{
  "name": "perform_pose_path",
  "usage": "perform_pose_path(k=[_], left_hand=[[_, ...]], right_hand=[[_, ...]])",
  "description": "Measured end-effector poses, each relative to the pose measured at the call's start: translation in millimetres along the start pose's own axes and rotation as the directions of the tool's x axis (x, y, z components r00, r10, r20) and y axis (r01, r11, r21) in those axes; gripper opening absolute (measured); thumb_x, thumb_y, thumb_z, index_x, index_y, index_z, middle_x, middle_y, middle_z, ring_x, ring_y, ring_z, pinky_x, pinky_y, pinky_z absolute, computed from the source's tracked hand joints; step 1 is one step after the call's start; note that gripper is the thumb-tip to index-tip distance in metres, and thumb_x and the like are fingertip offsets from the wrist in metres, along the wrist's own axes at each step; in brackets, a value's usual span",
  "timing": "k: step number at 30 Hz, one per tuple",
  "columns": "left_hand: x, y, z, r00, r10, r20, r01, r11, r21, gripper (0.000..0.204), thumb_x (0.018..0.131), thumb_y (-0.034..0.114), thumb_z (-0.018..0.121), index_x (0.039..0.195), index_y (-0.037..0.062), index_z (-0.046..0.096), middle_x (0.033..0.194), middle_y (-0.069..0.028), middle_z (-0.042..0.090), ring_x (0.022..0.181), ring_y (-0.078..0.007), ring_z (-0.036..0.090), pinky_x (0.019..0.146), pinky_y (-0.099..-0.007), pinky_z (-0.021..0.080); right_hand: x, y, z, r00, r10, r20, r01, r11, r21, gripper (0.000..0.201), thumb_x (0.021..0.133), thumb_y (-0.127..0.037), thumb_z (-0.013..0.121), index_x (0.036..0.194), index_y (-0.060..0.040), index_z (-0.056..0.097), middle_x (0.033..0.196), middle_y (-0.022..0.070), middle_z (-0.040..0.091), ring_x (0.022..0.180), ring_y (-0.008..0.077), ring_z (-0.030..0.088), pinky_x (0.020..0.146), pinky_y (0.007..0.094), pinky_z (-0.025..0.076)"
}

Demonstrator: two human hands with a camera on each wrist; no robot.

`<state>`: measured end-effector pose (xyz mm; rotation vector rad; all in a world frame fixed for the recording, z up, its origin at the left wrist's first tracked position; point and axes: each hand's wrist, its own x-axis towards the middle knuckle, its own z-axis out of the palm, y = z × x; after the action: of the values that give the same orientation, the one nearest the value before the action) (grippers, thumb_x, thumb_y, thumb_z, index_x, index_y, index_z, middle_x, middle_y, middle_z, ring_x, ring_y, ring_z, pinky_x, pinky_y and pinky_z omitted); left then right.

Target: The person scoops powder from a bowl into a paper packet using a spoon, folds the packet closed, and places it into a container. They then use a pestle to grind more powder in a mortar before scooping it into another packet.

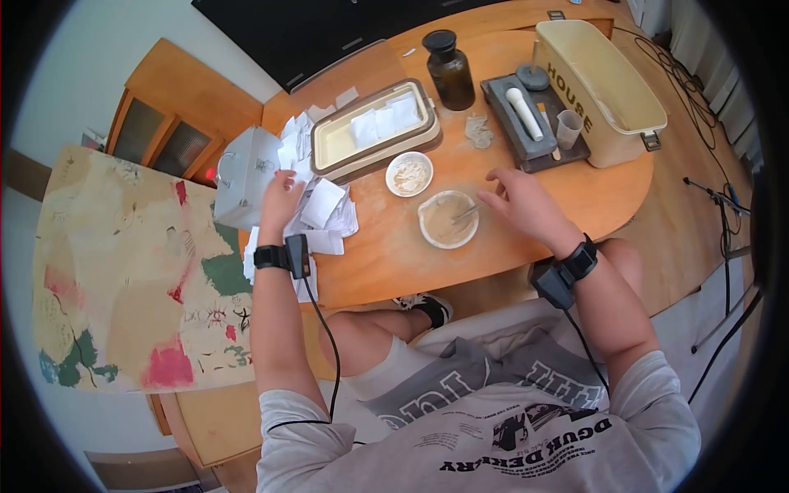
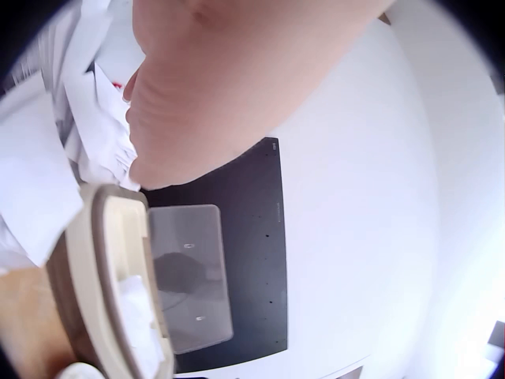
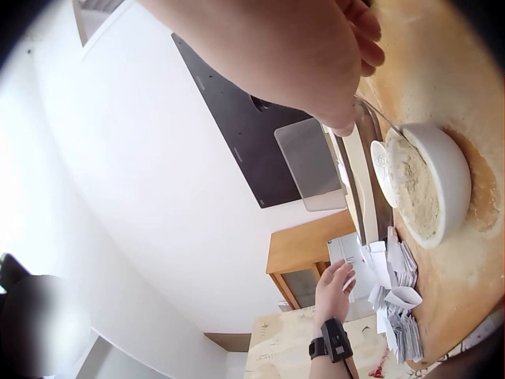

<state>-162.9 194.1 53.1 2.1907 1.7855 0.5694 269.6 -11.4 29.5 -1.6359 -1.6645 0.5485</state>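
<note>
My left hand [image 1: 282, 197] is over a pile of folded white papers [image 1: 327, 209], its fingers loosely bent. In the right wrist view the same left hand [image 3: 335, 288] appears beside the papers, holding nothing visible. To the right of a white bowl [image 1: 448, 220] is my right hand [image 1: 526, 203], thumb and fingers spread apart. The bowl holds a beige powder or paste, with a thin metal spoon or spatula [image 1: 466, 213] leaning in it. That utensil's handle ends close by my right thumb. A smaller white bowl [image 1: 409, 174] of pale powder stands just behind.
Behind the papers is a cream tray-like lid [image 1: 329, 148] with white packets inside; a metal case [image 1: 243, 177] stands left. Farther back are a brown glass jar [image 1: 449, 74], a dark tray [image 1: 526, 156] with a white pestle [image 1: 523, 113] and a plastic cup [image 1: 569, 129], and a cream bin [image 1: 608, 82].
</note>
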Motion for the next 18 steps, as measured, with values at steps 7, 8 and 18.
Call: perform_pose_path(k=[7, 8, 18], left_hand=[[-53, 38, 34, 0.997, 0.030, 0.074, -0.051, 0.955, 0.293, 0.080, 0.071, 0.026, 0.084, 0.138, 0.0012, 0.049, 0.123, -0.0217, 0.061, 0.119, -0.0388, 0.055, 0.098, -0.0494, 0.046], [-53, 37, 38, 0.997, 0.027, 0.065, -0.045, 0.957, 0.286, 0.080, 0.071, 0.026, 0.084, 0.138, 0.0012, 0.049, 0.123, -0.0217, 0.061, 0.119, -0.0388, 0.055, 0.098, -0.0494, 0.046], [-72, 71, 36, 0.963, 0.153, -0.222, -0.165, 0.985, -0.039, 0.070, 0.078, 0.009, 0.075, 0.141, 0.0001, 0.046, 0.129, -0.0228, 0.056, 0.122, -0.0370, 0.054, 0.104, -0.0432, 0.044]], right_hand=[[3, -3, 8, 0.992, -0.037, 0.119, 0.033, 0.999, 0.029, 0.019, 0.091, -0.017, 0.068, 0.096, 0.0017, 0.068, 0.082, 0.0180, 0.069, 0.074, 0.0314, 0.067, 0.069, 0.0383, 0.053], [3, -7, 8, 0.992, -0.050, 0.115, 0.042, 0.996, 0.076, 0.018, 0.090, -0.016, 0.068, 0.095, 0.0013, 0.068, 0.083, 0.0189, 0.070, 0.075, 0.0333, 0.068, 0.070, 0.0389, 0.054], [-4, -26, 26, 0.985, -0.110, 0.132, 0.075, 0.967, 0.243, 0.016, 0.093, -0.014, 0.064, 0.098, 0.0005, 0.069, 0.091, 0.0180, 0.068, 0.078, 0.0313, 0.066, 0.071, 0.0381, 0.053]])
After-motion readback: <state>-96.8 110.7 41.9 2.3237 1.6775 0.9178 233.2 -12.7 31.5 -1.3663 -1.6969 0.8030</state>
